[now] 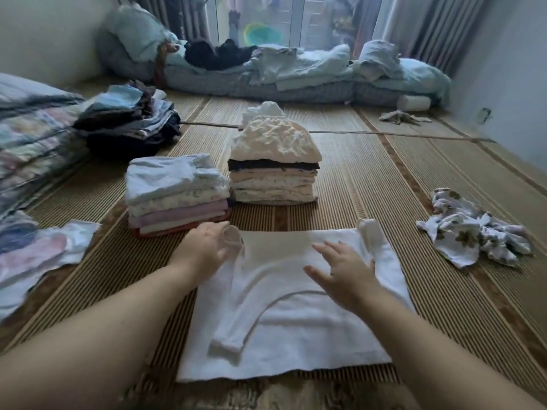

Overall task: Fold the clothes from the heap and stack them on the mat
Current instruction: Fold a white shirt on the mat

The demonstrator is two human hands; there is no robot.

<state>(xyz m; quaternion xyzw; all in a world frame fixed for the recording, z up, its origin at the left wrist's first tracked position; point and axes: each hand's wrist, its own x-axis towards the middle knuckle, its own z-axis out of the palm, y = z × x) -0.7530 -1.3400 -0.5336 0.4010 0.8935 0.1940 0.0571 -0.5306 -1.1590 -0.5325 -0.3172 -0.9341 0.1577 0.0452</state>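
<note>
While the white shirt (296,329) lies flat in the near middle of the mat (370,179), hem toward the person and shoulders toward the folded stacks (273,179), its long axis runs straight away from the body, with the left sleeve (236,324) laid across its front. The left grip (207,247) curls round the far left shoulder corner; the right grip (346,276) is wide, fingers spread over the right half, pressing or hovering I cannot tell. The bunched right sleeve (368,235) lies just beyond the right grip, so that hand seems the nearer for folding it in.
</note>
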